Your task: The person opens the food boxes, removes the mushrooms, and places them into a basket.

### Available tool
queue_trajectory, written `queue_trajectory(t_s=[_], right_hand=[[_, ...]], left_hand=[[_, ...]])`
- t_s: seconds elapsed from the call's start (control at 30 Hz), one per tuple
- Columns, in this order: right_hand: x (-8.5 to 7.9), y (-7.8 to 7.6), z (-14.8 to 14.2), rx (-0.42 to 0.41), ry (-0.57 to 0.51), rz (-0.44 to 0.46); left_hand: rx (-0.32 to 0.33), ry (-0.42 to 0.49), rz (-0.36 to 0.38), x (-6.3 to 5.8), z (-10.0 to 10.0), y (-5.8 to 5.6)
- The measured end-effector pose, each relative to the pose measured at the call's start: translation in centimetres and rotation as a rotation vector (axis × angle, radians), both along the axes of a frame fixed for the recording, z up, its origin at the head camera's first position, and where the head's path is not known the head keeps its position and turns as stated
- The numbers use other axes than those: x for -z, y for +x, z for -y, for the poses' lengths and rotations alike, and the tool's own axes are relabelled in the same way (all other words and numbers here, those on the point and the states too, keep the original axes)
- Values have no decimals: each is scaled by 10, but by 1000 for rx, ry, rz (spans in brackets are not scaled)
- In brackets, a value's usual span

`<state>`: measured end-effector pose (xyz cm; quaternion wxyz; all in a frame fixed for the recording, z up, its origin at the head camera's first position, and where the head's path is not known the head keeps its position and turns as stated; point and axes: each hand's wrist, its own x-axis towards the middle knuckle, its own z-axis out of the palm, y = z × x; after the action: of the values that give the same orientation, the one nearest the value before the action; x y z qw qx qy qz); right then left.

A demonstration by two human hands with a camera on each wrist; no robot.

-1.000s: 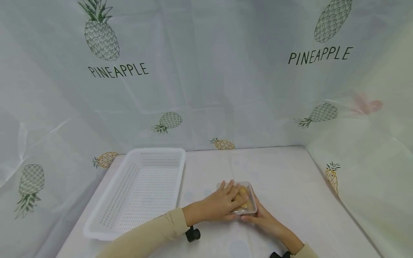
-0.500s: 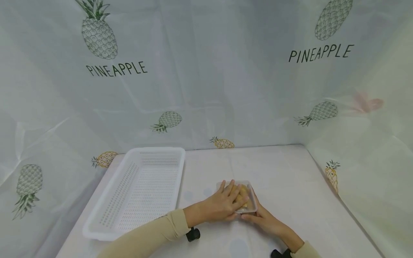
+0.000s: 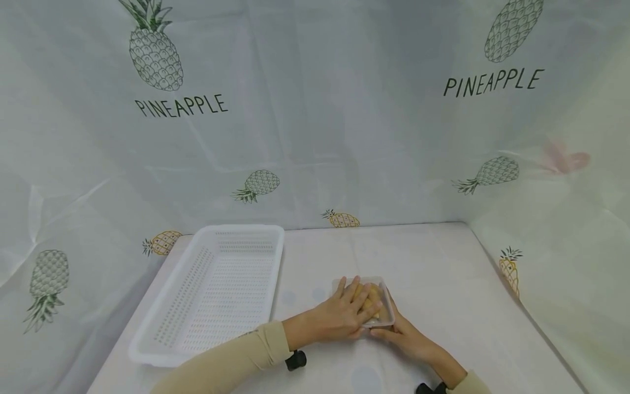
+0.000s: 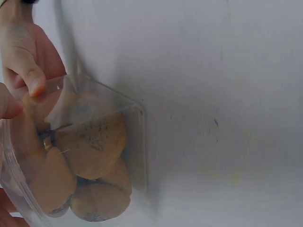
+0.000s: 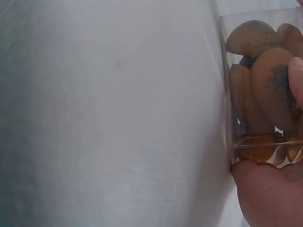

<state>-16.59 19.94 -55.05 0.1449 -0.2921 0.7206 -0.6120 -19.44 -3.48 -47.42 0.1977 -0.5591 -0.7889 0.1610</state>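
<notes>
A small clear plastic box (image 3: 388, 313) sits on the right half of the table. Rounded yellow-brown pieces (image 4: 92, 142) with dark marks fill it; what kind they are I cannot tell. Over its top my left hand (image 3: 334, 318) lies with fingers spread and straight, covering its left part in the head view. My right hand (image 3: 414, 340) grips the box's right side, thumb at the near edge and fingers along the far side. Through the clear wall, the right wrist view shows the pieces (image 5: 272, 90) with that hand's thumb side below and a left fingertip (image 5: 296, 78) at the right edge.
A white perforated plastic basket (image 3: 279, 268) stands to the left, beyond my left forearm. Pale cloth covers the table (image 3: 433, 262). A curtain (image 3: 315, 131) printed with pineapples hangs behind it and along both sides.
Both hands stay on the box. The left hand's fingers have shifted very slightly; otherwise only small camera motion shows.
</notes>
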Motion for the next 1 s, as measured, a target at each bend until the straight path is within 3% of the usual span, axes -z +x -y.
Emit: queue_trajectory(t_s=[0.33, 0.57, 0.77, 1.0], right_hand=[[-2, 3, 1, 24, 32, -40], [-5, 3, 2, 24, 34, -8], [-6, 5, -1, 20, 54, 37], [-5, 3, -1, 21, 46, 66]], left_hand=[[21, -32, -131, 1, -2, 2], [18, -19, -109, -8, -3, 0], [-27, -55, 105, -19, -3, -2], [-81, -32, 451, -35, 1, -9]])
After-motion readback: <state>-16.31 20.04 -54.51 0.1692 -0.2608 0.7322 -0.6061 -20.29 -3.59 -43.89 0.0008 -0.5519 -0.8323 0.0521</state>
